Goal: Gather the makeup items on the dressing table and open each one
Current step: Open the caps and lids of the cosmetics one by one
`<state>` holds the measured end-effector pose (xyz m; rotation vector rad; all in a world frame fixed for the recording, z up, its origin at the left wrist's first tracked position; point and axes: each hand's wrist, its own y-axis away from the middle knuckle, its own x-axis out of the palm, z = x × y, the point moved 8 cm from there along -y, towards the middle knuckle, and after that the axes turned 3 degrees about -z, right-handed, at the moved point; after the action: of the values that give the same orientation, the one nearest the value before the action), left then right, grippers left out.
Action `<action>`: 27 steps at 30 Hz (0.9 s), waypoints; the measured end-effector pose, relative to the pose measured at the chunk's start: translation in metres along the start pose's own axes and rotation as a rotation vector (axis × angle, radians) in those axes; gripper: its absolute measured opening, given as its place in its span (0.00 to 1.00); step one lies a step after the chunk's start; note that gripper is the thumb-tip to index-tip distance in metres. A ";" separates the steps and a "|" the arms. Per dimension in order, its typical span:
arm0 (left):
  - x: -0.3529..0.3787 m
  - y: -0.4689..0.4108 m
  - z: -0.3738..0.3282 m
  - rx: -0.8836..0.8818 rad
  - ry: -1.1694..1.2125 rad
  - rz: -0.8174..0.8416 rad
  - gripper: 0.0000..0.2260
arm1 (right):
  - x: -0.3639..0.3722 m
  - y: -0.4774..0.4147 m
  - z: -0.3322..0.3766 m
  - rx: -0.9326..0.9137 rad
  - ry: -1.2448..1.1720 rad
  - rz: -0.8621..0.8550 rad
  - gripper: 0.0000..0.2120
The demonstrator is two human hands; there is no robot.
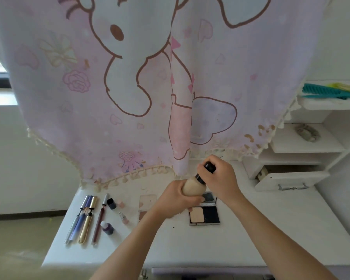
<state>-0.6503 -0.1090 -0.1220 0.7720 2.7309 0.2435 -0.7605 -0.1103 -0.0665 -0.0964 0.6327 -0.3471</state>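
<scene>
Working the bottle [194, 187]. Held in the air above the table [251, 229], just over the open compact [204, 216], near the back edge by the curtain [129, 87] hem. Tilted: base low and left, cap [209, 167] high and right. Long axis along that diagonal, leaning away from the body.

Clamped at both ends. Left hand [176, 201] wrapped round the beige body from below, fingers curled tight on it. Right hand [220, 178] curled over the black cap from the right, pinching it. Right nearer the cap, left nearer the base, so no need to swap.

Looks like mid-opening. Black collar at the neck, black top above it. No clear gap visible, so cannot tell whether seated or loose.

Likely next: twist or pull the cap along the diagonal, up and right, away from the left grip. Hold the body fixed in the left. Keep the pull in line, since going off-axis would probably bind. Keep the neck above the base, given probable liquid inside.

Further out, on the left part of the table: pens [83, 219] seemingly uncapped, purple vial [107, 228], pink palette [148, 205]. Judged mostly done, with the rest in view apparently open. Bare table right of the compact, good for parking the cap. Half-open drawer [291, 180] far right, well apart.
</scene>
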 end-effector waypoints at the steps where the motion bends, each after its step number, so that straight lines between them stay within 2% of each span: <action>1: -0.004 0.003 0.000 0.004 -0.010 -0.012 0.07 | 0.002 0.002 0.004 -0.007 -0.020 -0.010 0.09; 8: -0.032 0.028 -0.003 0.061 -0.032 -0.087 0.09 | 0.009 0.017 0.046 -0.147 -0.071 -0.046 0.17; 12: -0.047 0.044 -0.012 0.114 -0.064 -0.098 0.09 | 0.010 0.026 0.066 -0.211 -0.134 -0.091 0.11; 22: -0.075 0.094 -0.053 0.143 -0.162 -0.124 0.10 | 0.005 0.041 0.103 -0.189 -0.378 -0.124 0.09; 27: -0.073 0.106 -0.057 0.094 -0.126 -0.087 0.09 | 0.005 0.043 0.105 -0.155 -0.405 -0.089 0.16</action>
<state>-0.5583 -0.0633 -0.0263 0.6663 2.6637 0.0461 -0.6813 -0.0733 0.0067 -0.3350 0.2538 -0.3518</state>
